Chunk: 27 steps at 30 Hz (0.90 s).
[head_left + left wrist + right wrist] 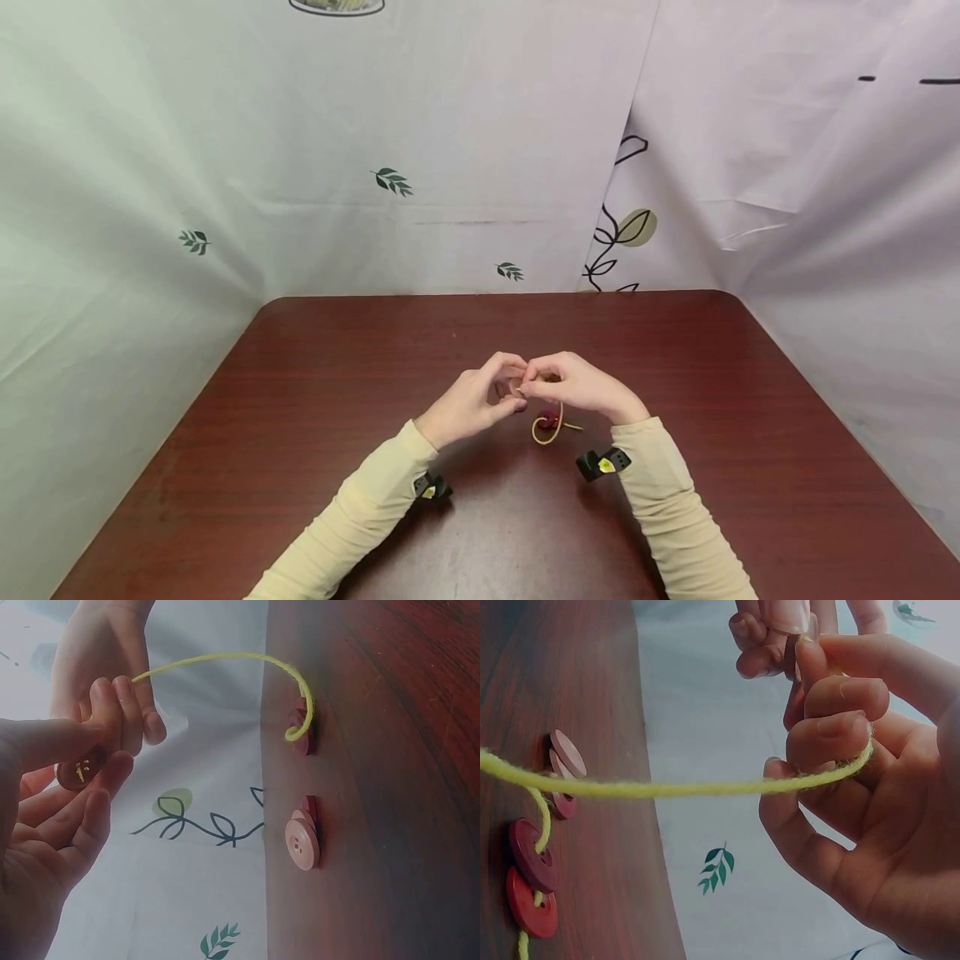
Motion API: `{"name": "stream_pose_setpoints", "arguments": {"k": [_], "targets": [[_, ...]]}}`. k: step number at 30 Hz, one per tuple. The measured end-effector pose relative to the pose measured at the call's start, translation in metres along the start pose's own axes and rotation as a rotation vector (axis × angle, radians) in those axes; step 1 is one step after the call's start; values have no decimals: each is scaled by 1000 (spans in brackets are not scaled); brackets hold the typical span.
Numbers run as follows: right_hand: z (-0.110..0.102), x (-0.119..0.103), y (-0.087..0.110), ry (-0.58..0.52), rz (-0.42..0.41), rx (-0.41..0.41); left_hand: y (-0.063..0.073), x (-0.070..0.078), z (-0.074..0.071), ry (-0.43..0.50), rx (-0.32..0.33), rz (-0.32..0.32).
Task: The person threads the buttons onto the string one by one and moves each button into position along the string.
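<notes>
Over the table, my left hand pinches a brown button between thumb and fingers. Bits of yellow yarn show in that button's holes. My right hand meets it there, thumb and forefinger pinching the yarn at the button's face, in the right wrist view. From the right hand's curled fingers the yellow yarn loops down to the table. It passes through a dark red button and a red button lying against each other.
Beside the threaded buttons lies a small overlapping stack with a pale pink button on top and a red one beneath. The reddish-brown table backs onto a white cloth printed with leaves. Each wrist carries a small black camera.
</notes>
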State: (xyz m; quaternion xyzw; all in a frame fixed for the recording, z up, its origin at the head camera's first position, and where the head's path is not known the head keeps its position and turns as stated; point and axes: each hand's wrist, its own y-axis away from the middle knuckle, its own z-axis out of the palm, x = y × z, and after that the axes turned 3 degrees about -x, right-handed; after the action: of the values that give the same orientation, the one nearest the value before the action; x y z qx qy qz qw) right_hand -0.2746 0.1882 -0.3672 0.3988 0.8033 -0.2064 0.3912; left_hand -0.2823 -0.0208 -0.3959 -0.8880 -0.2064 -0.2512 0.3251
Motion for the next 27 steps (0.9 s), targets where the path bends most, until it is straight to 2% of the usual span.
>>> {"name": "stream_pose_setpoints", "arguments": {"k": [10, 16, 27], "targets": [[4, -2, -2, 2, 24, -2, 1, 0, 0, -31, -10, -17], [10, -4, -6, 86, 73, 38, 1, -2, 0, -53, -10, -16], [7, -3, -5, 57, 23, 49, 0, -3, 3, -38, -14, -28]]}}
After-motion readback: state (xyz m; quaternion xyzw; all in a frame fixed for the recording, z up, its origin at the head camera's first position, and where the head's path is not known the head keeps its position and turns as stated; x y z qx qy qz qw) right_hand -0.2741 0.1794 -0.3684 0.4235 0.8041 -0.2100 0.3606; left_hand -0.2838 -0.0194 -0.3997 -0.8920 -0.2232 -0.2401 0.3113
